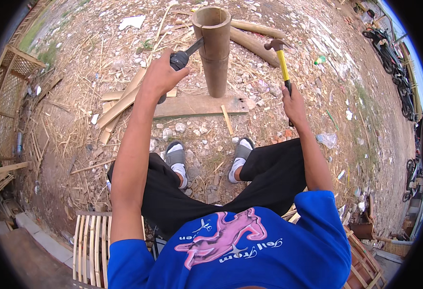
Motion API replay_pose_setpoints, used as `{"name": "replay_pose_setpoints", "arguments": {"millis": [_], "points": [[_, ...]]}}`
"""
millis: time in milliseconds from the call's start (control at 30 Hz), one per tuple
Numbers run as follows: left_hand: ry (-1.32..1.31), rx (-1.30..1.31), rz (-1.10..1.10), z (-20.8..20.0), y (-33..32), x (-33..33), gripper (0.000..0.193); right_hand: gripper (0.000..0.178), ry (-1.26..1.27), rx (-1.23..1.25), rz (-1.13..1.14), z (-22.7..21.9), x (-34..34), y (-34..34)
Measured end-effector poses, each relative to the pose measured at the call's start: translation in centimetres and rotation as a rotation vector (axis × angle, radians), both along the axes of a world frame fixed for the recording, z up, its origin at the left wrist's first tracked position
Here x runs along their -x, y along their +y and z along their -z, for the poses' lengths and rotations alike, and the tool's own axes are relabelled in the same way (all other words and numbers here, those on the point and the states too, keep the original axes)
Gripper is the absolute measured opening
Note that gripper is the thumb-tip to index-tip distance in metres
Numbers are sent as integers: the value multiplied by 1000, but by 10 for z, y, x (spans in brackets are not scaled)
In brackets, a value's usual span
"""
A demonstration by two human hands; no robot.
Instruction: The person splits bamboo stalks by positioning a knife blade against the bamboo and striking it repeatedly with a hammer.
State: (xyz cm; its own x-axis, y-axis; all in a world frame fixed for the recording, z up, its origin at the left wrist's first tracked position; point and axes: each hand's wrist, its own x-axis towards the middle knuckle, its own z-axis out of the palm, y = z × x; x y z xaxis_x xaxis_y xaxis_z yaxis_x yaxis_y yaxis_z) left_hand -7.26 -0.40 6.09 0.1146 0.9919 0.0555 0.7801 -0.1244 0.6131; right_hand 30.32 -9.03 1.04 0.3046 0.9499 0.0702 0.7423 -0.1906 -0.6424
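Observation:
My left hand [162, 74] is closed round the dark handle of a knife [195, 46]. The blade's end meets the left side of a thick bamboo tube [215, 62], a little below its rim. Open at the top, the tube stands upright on a flat wooden board [192, 106] on the ground. To the right of the tube, my right hand [295, 103] grips a claw hammer [282, 62] by its yellow and black handle. The hammer's head is raised, apart from both bamboo and knife.
Behind the tube lie bamboo poles [257, 45]. Split bamboo strips [120, 107] lie to its left, and a thin strip [227, 119] rests against the board. My sandalled feet [176, 161] are close by. Slatted bamboo pieces [92, 245] stand at lower left; motorbikes [389, 58] are far right.

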Motion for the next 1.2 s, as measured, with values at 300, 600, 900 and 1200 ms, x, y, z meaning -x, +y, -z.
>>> {"name": "replay_pose_setpoints", "arguments": {"millis": [300,600,900,1200], "points": [[21,-85,-31,15,9,34,61,28,616,-36,-46,-40,18,16],[94,-62,105,4,1,10,52,27,1031,18,-56,-24,25,8],[175,-49,172,1,-5,-2,47,26,655,-15,5,-34,25,-13],[119,-74,201,-1,2,-5,49,31,447,-623,-123,-68,9,11]]}}
